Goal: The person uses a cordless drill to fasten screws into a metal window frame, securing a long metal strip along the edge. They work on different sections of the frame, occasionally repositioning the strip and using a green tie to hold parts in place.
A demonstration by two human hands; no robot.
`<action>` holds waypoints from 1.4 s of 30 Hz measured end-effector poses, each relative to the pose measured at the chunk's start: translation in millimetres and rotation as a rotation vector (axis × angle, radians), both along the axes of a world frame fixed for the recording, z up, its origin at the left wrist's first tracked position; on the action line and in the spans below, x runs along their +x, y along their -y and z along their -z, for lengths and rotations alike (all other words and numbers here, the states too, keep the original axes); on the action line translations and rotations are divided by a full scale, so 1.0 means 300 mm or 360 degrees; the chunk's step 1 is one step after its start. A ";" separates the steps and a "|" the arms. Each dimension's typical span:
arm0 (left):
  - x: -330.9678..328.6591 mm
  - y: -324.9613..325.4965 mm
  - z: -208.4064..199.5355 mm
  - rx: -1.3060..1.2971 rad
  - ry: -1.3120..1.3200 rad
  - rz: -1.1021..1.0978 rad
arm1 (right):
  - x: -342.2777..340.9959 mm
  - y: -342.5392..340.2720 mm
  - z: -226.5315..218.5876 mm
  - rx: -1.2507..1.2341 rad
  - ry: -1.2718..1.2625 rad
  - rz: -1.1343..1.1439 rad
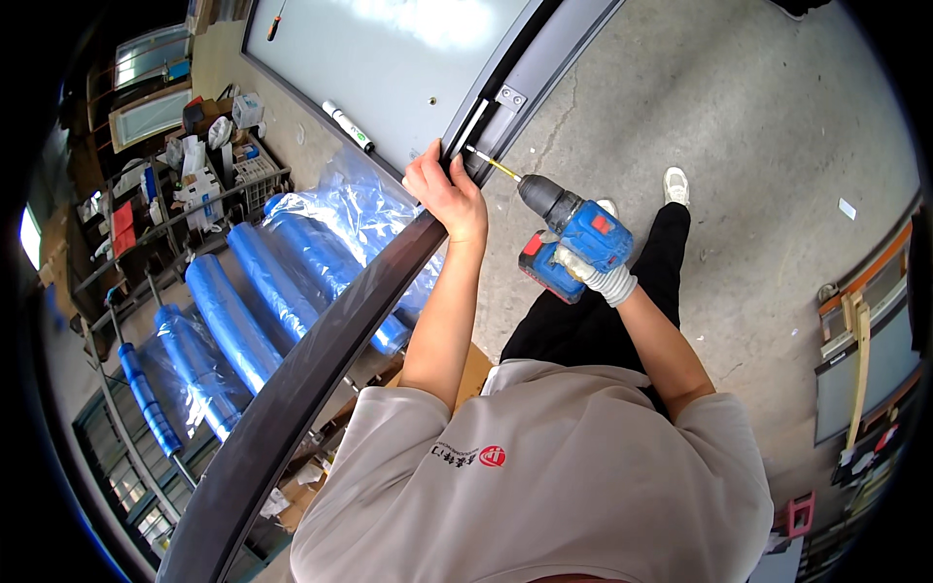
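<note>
My right hand, in a white knit glove, grips a blue cordless drill with a black chuck and a blue-red battery. A long, thin yellowish bit sticks out of the chuck, its tip at the slot in the dark metal frame of a grey panel. Whether a screw sits on the tip is too small to tell. My bare left hand grips the frame's edge beside that tip, thumb and fingers bent over it. A small metal plate with screws is fixed in the frame just beyond.
A white marker and a screwdriver lie on the panel. A long dark profile runs down the left, beside blue film-wrapped rolls on a rack. Cluttered shelves stand farther left. Wooden pieces lean at the right.
</note>
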State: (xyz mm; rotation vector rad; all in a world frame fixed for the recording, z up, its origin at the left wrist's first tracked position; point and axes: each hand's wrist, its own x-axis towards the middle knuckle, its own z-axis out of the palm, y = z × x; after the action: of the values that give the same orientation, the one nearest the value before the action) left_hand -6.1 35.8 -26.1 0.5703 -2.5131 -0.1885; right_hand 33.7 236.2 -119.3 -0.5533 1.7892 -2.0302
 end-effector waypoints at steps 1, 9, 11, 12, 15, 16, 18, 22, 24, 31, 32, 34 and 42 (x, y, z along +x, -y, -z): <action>0.000 0.002 0.000 -0.0006 -0.0002 0.0007 | -0.013 -0.012 0.001 0.0101 -0.0163 -0.0031; 0.000 -0.001 -0.001 0.0010 0.0004 0.0015 | 0.082 0.031 0.162 -0.1934 0.2452 -0.0429; -0.001 0.002 -0.001 0.0010 0.0009 0.0024 | 0.117 0.057 0.228 -0.2299 0.2770 -0.0542; 0.000 0.003 -0.001 0.0008 0.0009 0.0024 | 0.098 0.054 0.188 -0.2210 0.2685 -0.0512; 0.002 0.002 -0.004 0.0030 0.0017 0.0024 | 0.020 0.044 0.019 -0.1770 0.2476 -0.0329; 0.003 0.000 -0.006 0.0029 0.0008 0.0019 | -0.006 0.038 -0.033 -0.1514 0.2427 -0.0216; 0.007 0.000 -0.006 0.0028 -0.0007 0.0009 | -0.041 0.028 -0.091 -0.1535 0.2785 -0.0289; 0.003 0.003 0.000 0.0045 0.0005 0.0028 | -0.004 0.043 -0.135 -0.1278 0.2337 -0.0081; 0.004 0.008 -0.003 0.0034 0.0009 0.0030 | -0.002 0.043 -0.168 -0.1346 0.2300 -0.0082; -0.005 0.002 -0.005 0.0032 0.0010 0.0011 | 0.063 0.019 -0.061 -0.0022 0.0573 -0.0356; -0.002 0.004 -0.002 0.0038 0.0017 0.0009 | 0.062 0.007 -0.076 0.0272 0.0121 -0.0251; 0.010 0.007 -0.001 0.0041 0.0017 -0.0012 | -0.061 -0.029 -0.254 0.0401 -0.0392 -0.0101; 0.003 0.011 0.003 0.0052 0.0019 0.0018 | -0.075 -0.071 -0.084 0.0075 0.0075 -0.0211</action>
State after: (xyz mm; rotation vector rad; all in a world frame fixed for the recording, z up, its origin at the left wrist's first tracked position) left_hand -5.1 32.5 -27.0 0.5721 -2.5293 -0.2317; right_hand 11.3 257.4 -93.9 -0.5885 1.7211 -1.8923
